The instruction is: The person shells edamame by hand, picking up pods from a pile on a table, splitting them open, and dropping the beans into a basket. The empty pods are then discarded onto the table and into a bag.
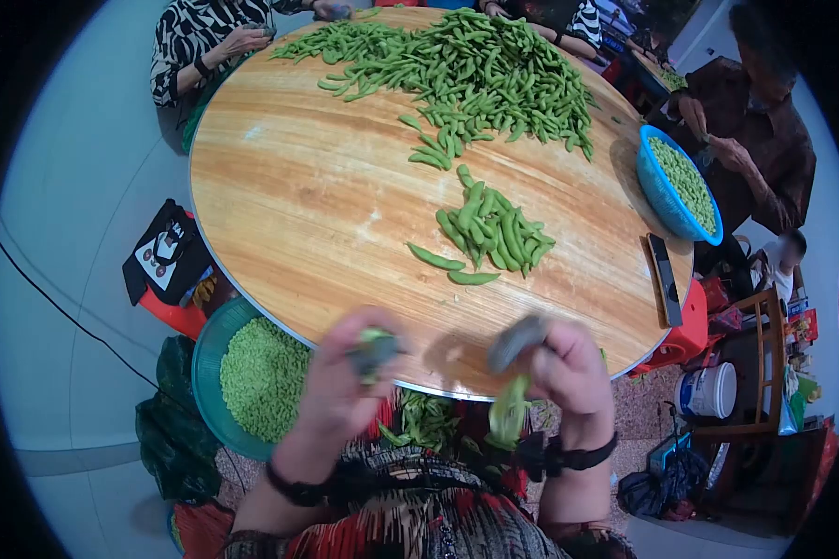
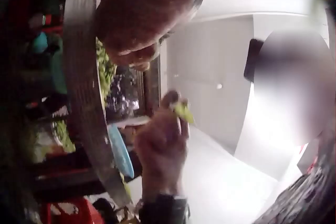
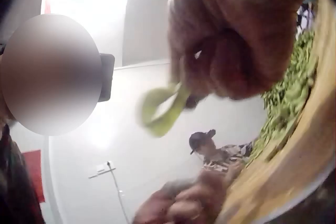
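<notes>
My right hand (image 1: 573,368) pinches a split soybean pod shell (image 1: 508,410), which hangs below the fingers. In the right wrist view this shell (image 3: 164,113) loops open under the curled fingers. My left hand (image 1: 350,373) is curled at the table's front edge, left of the right hand, with a blurred small green piece (image 1: 375,337) at its fingertips. Grey covers (image 1: 517,343) sit over digits of both hands. A small pile of soybean pods (image 1: 494,228) lies beyond the hands on the round wooden table (image 1: 298,205).
A large heap of pods (image 1: 494,74) covers the table's far side. Shelled beans fill a green basin (image 1: 210,373) at lower left and a blue basket (image 1: 657,191) at right. A phone (image 1: 664,279) lies near the right edge. Other people (image 1: 764,140) sit around the table.
</notes>
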Action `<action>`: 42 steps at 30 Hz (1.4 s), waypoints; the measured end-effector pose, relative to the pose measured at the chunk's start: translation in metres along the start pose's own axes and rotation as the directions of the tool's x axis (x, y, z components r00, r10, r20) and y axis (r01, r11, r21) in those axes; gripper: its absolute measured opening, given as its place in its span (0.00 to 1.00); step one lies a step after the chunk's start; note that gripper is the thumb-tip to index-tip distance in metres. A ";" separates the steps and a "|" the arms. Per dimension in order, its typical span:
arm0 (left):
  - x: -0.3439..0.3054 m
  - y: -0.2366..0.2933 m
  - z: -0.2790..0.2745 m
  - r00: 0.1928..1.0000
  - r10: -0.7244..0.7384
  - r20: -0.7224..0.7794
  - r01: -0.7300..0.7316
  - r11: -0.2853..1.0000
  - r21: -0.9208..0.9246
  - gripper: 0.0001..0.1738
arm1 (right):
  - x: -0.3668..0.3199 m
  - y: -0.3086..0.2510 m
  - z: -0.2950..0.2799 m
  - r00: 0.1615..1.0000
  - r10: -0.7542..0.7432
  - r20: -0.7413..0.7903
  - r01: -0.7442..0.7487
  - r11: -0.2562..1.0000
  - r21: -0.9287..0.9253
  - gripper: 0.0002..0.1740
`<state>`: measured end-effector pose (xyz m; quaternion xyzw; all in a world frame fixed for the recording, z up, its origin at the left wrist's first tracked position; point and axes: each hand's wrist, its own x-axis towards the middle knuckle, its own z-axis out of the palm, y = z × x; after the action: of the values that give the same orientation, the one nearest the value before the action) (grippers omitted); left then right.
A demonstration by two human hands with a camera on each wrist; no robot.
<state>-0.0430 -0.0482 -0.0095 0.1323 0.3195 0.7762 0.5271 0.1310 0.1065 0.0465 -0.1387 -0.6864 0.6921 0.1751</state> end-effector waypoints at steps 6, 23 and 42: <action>-0.047 0.068 -0.133 0.870 0.456 -0.189 -0.109 0.551 0.827 0.13 | 0.034 0.008 0.005 0.961 -0.089 -0.262 -0.196 0.445 -0.874 0.13; 0.010 -0.004 0.032 0.781 0.288 0.554 -0.582 0.014 0.813 0.20 | 0.008 0.008 0.029 0.971 0.239 -0.015 -0.238 0.969 0.064 0.13; 0.030 -0.023 0.037 0.947 0.268 0.177 -0.309 0.609 0.730 0.11 | 0.000 0.015 0.021 0.924 0.378 0.054 -0.381 0.898 0.221 0.14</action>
<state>-0.0186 -0.0021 0.0004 0.4065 0.5717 0.6460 0.3011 0.1211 0.0881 0.0318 -0.2453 -0.5632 0.7876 0.0482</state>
